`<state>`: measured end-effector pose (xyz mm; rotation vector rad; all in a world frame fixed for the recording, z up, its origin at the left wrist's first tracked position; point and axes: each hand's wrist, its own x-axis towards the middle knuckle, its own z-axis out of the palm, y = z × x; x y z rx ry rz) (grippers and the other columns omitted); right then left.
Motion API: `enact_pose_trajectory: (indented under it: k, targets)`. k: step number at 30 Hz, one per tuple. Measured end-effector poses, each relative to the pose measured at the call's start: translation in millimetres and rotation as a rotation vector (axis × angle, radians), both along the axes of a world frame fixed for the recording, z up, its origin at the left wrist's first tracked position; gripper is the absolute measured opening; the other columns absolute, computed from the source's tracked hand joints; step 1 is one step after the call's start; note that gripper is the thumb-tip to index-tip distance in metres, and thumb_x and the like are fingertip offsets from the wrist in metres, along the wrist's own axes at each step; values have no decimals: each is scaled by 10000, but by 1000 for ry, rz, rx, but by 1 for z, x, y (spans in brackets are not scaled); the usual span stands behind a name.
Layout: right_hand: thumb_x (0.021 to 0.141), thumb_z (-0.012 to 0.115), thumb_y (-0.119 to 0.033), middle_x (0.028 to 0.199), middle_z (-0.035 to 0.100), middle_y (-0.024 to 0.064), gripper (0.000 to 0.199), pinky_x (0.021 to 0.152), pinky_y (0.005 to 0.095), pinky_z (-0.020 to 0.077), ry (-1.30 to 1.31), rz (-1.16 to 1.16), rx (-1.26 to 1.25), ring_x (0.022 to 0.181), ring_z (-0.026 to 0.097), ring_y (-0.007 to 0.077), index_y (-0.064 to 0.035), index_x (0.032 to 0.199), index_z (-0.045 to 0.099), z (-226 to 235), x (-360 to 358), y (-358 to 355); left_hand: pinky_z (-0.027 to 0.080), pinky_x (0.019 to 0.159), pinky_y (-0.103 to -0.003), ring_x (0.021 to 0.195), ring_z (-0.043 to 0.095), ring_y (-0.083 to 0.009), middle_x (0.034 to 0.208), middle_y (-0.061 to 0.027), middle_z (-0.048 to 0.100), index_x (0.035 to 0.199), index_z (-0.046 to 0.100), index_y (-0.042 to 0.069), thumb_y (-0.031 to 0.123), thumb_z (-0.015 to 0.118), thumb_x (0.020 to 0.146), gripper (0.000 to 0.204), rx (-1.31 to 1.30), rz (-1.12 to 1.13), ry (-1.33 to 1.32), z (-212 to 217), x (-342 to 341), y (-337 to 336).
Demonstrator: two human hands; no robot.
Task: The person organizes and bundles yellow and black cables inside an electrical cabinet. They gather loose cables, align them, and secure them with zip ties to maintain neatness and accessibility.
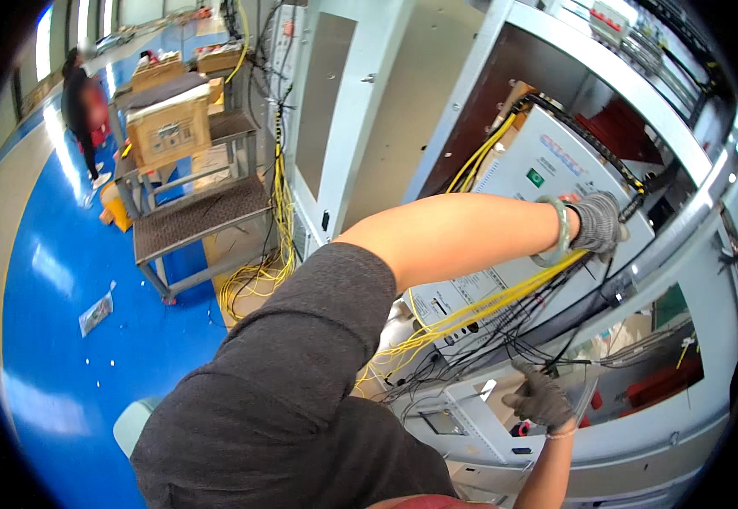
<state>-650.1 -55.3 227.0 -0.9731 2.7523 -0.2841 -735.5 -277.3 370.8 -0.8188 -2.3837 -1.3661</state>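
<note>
Blue floor (161, 339), cables (513, 294) at left hand (598, 225)

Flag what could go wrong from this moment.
The yellow cables gathered at the gloved left hand run close to tangled black cables; a pull might snag them.

The pale green bangle on the left wrist sits near that yellow bundle and could catch a strand.

Loose yellow coils beside the metal stand might trip someone.
</note>
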Motion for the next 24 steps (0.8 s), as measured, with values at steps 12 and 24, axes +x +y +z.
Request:
enact_pose_trajectory:
  k: [12,24]
  targets:
    - [851,489,-508,647,447,-11,414,512,254,381,-780,67,-1661,530,414,118,-123,1001,507,41,-78,-119,500,497,-328,610,622,-189,746,-174,648,898,606,-25,277,533,840,315,326,-357,-179,-35,-90,24]
    - [885,382,-531,593,315,-30,496,507,290,387,-837,32,-1772,497,341,116,-53,958,493,90,-51,-111,480,643,-247,768,548,-115,841,-66,619,1094,559,25,143,508,879,250,14,-110,0,-15,-22,-17]
